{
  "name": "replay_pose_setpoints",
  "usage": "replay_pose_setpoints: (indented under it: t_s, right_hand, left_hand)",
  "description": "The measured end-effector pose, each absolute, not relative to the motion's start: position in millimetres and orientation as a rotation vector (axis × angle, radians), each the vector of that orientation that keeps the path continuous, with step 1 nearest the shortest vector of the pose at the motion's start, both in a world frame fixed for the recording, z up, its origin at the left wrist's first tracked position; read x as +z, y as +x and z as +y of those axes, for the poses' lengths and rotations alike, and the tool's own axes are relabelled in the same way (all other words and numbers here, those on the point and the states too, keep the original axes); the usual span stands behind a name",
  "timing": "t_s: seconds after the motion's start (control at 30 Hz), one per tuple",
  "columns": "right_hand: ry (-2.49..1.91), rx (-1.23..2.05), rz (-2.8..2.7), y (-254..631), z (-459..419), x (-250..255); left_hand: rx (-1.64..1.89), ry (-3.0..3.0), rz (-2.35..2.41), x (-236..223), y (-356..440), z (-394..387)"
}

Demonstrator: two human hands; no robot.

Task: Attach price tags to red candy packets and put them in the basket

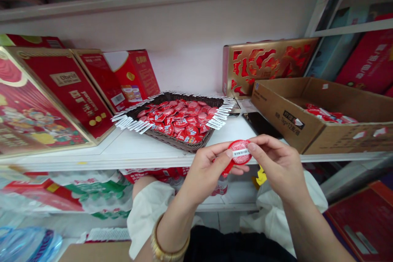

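Note:
Between both hands, just in front of the shelf edge, is a small round red packet (240, 145) with a white barcode label (240, 153) across its face. My left hand (206, 168) pinches it from the left, thumb on the label's left end. The thumb of my right hand (281, 164) presses the label's right end, with the fingers behind the packet. Beyond my hands, a dark woven basket (175, 140) holds many similar red packets (184, 118). White barcode strips (217, 119) hang all along its rim.
An open cardboard box (282, 116) with red packets (330, 115) stands right, beside a black phone (260, 125). Red and gold gift boxes (66, 90) stand left; another gold box (270, 63) is behind. Packed bottles (95, 190) sit on the lower shelf.

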State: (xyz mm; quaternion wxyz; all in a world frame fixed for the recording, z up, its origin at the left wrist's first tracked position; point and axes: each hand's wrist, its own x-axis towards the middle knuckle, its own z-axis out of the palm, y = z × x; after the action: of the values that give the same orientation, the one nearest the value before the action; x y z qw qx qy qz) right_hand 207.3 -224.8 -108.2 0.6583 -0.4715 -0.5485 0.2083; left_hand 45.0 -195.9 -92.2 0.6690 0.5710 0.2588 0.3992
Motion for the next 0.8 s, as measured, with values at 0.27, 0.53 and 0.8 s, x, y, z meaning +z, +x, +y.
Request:
replay_pose_setpoints:
  t_s: [0.27,0.53,0.8]
  right_hand:
    - [-1.034,0.515,-1.196,208,-228,-109]
    - [-1.068,0.508,-1.181,212,-228,-114]
    - [-1.081,0.342,-1.151,225,-238,-117]
  left_hand:
    - [0.886,1.345,0.670,-92,48,-198]
    - [0.896,1.305,0.615,-95,52,-198]
    - [0.904,1.348,0.601,-90,81,-199]
